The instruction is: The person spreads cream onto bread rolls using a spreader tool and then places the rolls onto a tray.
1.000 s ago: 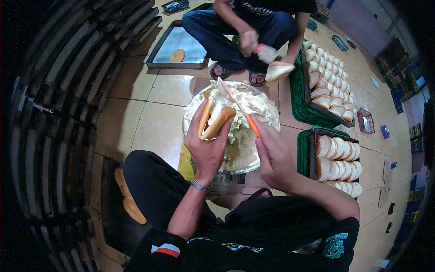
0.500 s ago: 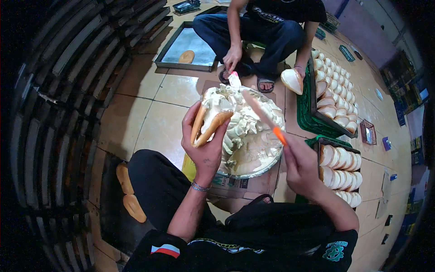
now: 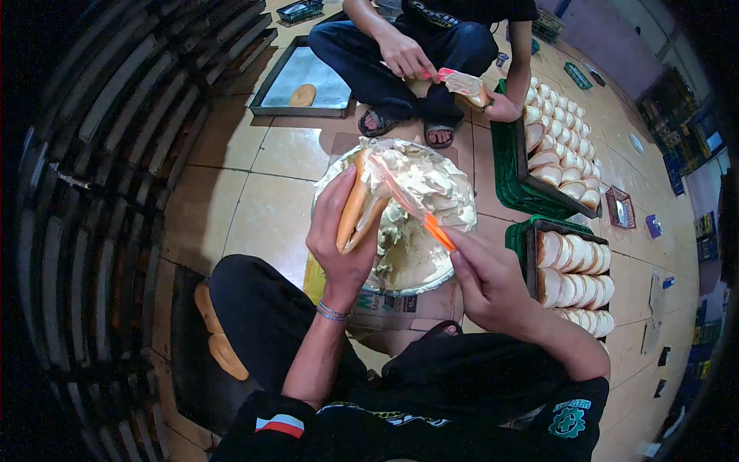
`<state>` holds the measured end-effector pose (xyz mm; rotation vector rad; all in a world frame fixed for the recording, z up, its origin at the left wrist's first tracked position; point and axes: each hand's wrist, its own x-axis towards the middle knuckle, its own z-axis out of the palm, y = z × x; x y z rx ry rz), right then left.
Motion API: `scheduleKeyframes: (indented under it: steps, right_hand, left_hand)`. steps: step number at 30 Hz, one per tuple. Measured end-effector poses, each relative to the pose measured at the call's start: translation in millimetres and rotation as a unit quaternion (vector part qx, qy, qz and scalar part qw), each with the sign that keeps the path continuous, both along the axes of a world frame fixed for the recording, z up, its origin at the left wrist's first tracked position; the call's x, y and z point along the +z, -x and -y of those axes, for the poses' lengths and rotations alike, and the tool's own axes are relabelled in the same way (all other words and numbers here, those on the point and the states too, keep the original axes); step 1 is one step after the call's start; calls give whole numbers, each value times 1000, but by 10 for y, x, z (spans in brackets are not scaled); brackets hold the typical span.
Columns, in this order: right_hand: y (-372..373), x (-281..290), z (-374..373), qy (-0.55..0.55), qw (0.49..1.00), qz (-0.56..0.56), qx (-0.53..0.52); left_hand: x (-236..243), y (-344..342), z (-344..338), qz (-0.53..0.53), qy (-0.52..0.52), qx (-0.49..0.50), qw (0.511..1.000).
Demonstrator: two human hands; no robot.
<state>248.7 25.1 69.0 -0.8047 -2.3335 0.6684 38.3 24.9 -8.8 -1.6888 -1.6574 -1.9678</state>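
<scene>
My left hand (image 3: 340,231) is closed around a split bread bun (image 3: 356,206), tilted upright, with cream in its opening. In my right hand (image 3: 489,281) is a spatula (image 3: 436,229) with an orange handle, its pale blade laid against the cream at the bun's upper end. Below both hands stands a large round tub (image 3: 431,283) of whipped cream (image 3: 435,177), heaped on its far side and scraped thin on the near side. My fingers on the bun's far side are partly hidden.
Across the tub sits a co-worker, spreading cream on a bun with a pink-handled spatula (image 3: 460,81). Green crates (image 3: 512,165) with trays of filled buns (image 3: 573,269) stand at right. A metal tray (image 3: 308,81) lies far left, a dark tray (image 3: 188,369) near left, racks (image 3: 115,154) beyond.
My right hand has moved left and down, bringing the spatula blade onto the bun. The co-worker's spatula has lifted from the tub to the bun in their other hand.
</scene>
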Motion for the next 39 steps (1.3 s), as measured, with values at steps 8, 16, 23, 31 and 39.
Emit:
scheduleKeyframes:
  steps: [8,16,23,31,39]
  right_hand:
    - [44,-197,134,-75,993,62,69]
    - [6,-92,101,-71,984,92,138]
    - [-102,4,-326,29,995,-53,-82]
    - [-94,54,-320,108,990,-52,-76]
    - [-83,17,-219,39,998,-56,-15]
  left_hand:
    - [18,33,35,16,41,31,999]
    - [29,77,7,25,63,67,995]
    - [62,50,12,60,56,-46,996]
    - [89,28,47,-14,63,-93,994]
    - [20,76,92,14,58,-78,995]
